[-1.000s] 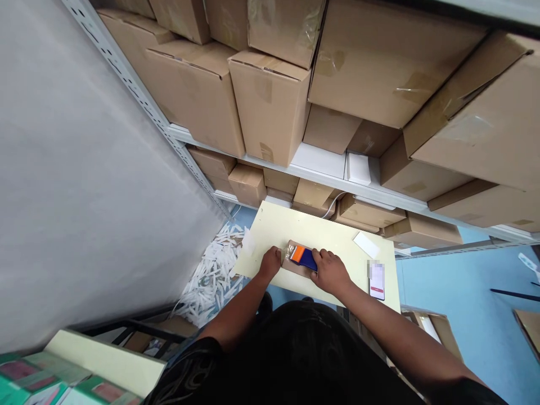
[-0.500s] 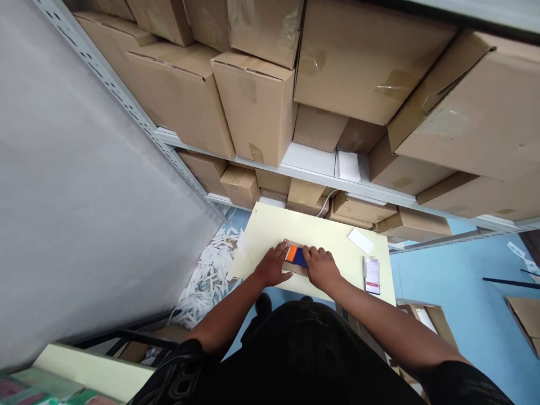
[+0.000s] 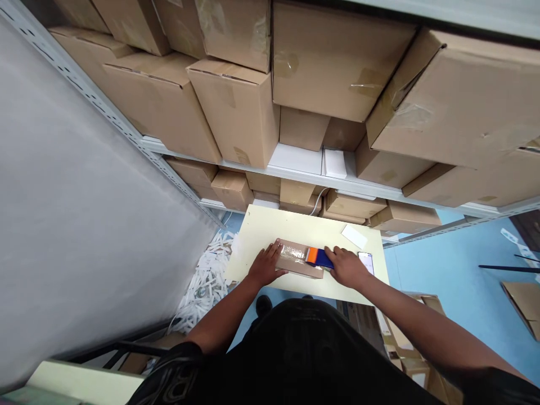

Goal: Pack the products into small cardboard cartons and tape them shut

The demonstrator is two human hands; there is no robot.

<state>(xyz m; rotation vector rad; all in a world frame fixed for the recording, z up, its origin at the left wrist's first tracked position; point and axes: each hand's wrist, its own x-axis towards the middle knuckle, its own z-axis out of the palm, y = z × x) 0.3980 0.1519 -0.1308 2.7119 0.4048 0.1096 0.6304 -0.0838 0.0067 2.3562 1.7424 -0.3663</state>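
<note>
At the bottom of the frame is the person's black shirt [image 3: 304,354], and both forearms go up from it toward the middle. The left hand [image 3: 265,265] lies flat with fingers spread on the left end of a flat brown parcel [image 3: 297,261]; it presses on it and does not close around it. The right hand [image 3: 348,266] has its fingers closed on a tape dispenser [image 3: 319,257] with an orange and blue body, which rests at the right end of the parcel. Shiny clear tape covers the top of the parcel between the two hands. The parcel lies in the middle of the frame on a pale yellow worktop [image 3: 261,230], near its front edge. Just right of the right hand is a phone [image 3: 366,260], partly hidden by it, and a little beyond lies a white slip of paper [image 3: 354,236]. On the blue floor left of the worktop is a heap of white paper strips [image 3: 202,281]. Further back, over the whole upper frame, metal shelves [image 3: 304,175] carry many cardboard boxes [image 3: 236,107].
</note>
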